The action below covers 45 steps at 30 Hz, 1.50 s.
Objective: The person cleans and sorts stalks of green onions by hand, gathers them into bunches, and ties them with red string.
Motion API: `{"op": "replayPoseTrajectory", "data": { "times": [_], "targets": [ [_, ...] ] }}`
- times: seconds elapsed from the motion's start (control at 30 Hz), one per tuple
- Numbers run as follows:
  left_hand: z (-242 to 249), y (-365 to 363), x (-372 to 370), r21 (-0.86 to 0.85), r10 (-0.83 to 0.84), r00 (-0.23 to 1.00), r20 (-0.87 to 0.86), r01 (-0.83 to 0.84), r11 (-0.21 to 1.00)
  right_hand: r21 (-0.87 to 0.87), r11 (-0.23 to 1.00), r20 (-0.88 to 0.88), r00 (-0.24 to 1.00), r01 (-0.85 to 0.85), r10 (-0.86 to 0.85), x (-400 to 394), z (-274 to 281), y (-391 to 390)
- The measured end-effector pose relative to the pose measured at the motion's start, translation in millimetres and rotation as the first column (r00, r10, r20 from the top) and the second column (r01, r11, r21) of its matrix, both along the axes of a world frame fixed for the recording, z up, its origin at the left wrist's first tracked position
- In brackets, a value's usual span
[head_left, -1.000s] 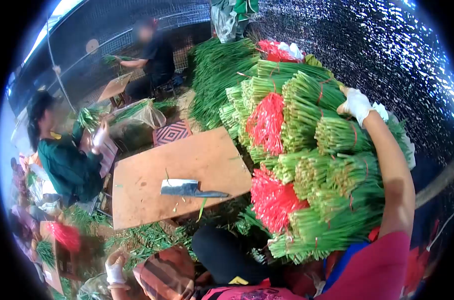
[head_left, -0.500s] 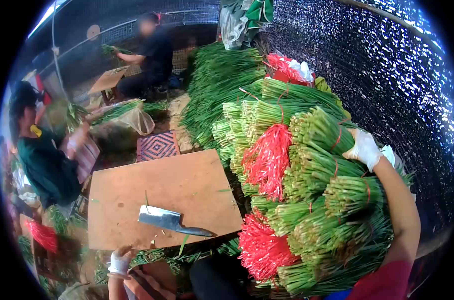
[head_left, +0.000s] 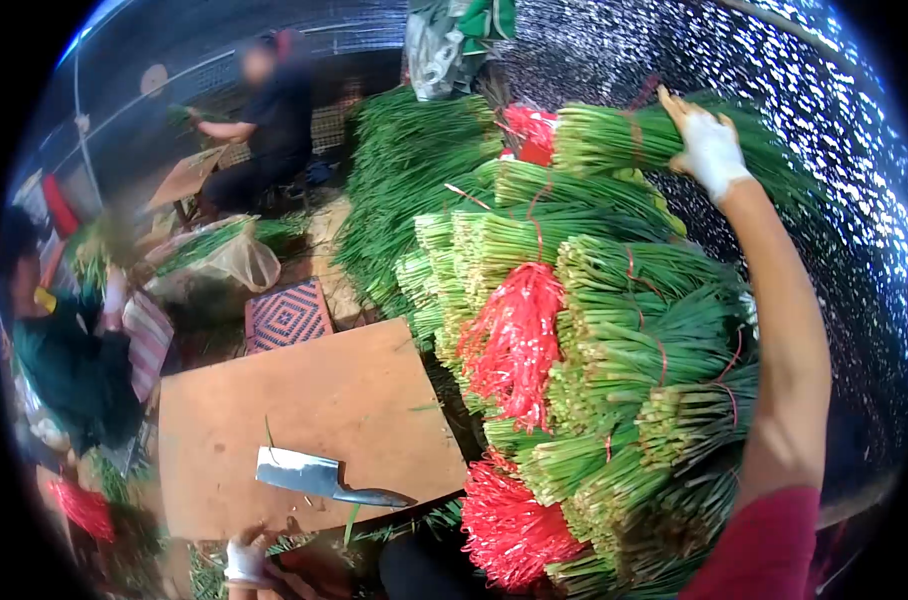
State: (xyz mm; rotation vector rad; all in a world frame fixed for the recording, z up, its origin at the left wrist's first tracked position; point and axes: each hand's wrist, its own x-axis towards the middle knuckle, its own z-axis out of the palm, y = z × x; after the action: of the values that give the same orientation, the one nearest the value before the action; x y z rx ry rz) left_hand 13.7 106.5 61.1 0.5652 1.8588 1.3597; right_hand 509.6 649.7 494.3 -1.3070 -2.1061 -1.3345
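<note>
Two gloved hands, one loaded.
Right hand (head_left: 709, 145) grips tied green stalk bundle (head_left: 614, 138), upper right; left hand (head_left: 244, 560) bottom left, grip unclear.

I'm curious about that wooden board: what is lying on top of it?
A cleaver lies flat on the wooden board, near its front edge, with a few green scraps around it. What is under the board is hidden.

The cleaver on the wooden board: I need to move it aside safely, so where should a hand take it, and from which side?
Take the cleaver by its dark handle, which points right, towards the board's near edge. Come from above at that right end. The broad blade lies flat on the wood, so its edge gives no safe hold.
</note>
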Motion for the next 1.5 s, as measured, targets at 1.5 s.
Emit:
{"op": "replayPoseTrajectory", "data": {
  "times": [1.5],
  "targets": [
    [5.9, -15.8, 14.6, -0.171, -0.214, 0.965, -0.152, 0.187, 0.967, -0.338, 0.930, -0.119, 0.987, -0.142, 0.108, 65.6, -2.3, -137.7]
  ]
}}
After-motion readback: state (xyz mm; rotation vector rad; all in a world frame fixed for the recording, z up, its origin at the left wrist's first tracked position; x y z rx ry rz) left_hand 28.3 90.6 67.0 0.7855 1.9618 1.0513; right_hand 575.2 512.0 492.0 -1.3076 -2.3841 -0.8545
